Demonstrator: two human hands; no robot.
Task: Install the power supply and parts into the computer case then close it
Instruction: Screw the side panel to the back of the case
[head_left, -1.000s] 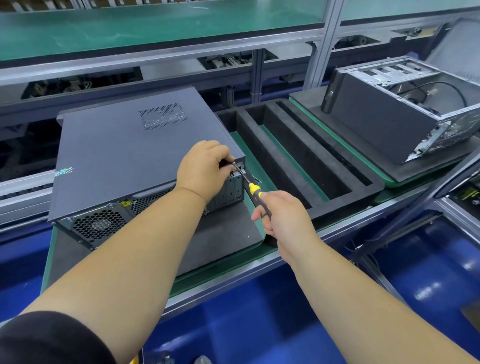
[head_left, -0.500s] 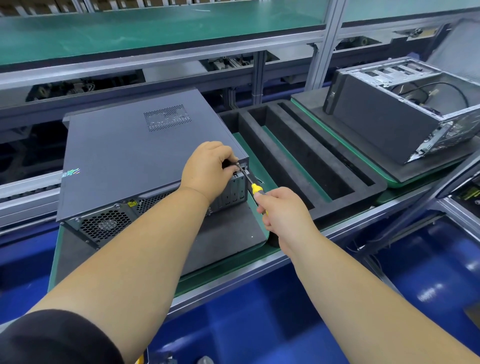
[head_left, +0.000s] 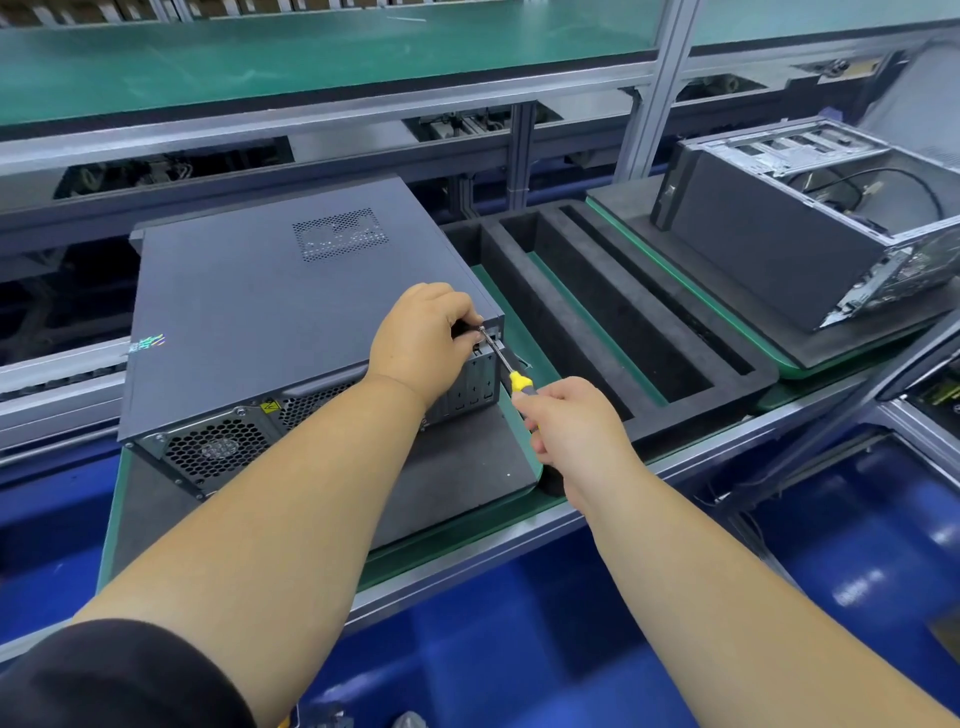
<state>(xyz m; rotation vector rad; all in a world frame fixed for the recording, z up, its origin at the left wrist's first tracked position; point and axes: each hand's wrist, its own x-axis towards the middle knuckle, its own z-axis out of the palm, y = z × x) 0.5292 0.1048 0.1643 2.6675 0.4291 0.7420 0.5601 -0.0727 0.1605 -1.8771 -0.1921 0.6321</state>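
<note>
Right hand (head_left: 574, 434) is curled round the handle of a yellow-handled screwdriver (head_left: 506, 369), whose thin shaft runs up and left to the near right corner of the closed computer case (head_left: 291, 312); the tip meets the rear face just under the side panel's edge, where a fastening screw presumably sits, though the screw itself is too small to make out. Left hand (head_left: 423, 340) lies over that same corner with its fingers curled down round the panel edge, fingertips just beside the tip; whether they pinch the screw or only steady the panel cannot be told.

The case lies on its side on a dark foam pad (head_left: 467, 467) at the near edge of the conveyor bench, rear fan grille facing the person; it occupies the left part of the pad, its right rear corner near the pad's right edge. To the right stands an empty slotted foam tray (head_left: 623, 322), and beyond that a second, open chassis (head_left: 779, 249) rests tilted on another pad.

By these signs the closing step is under way. The case is stiff sheet steel and likely heavy once fitted, so it should stay put under the tool's push; the painted panel is smooth and may slip, so holding at the folded corner edge seems best; the small screw would drop easily.
</note>
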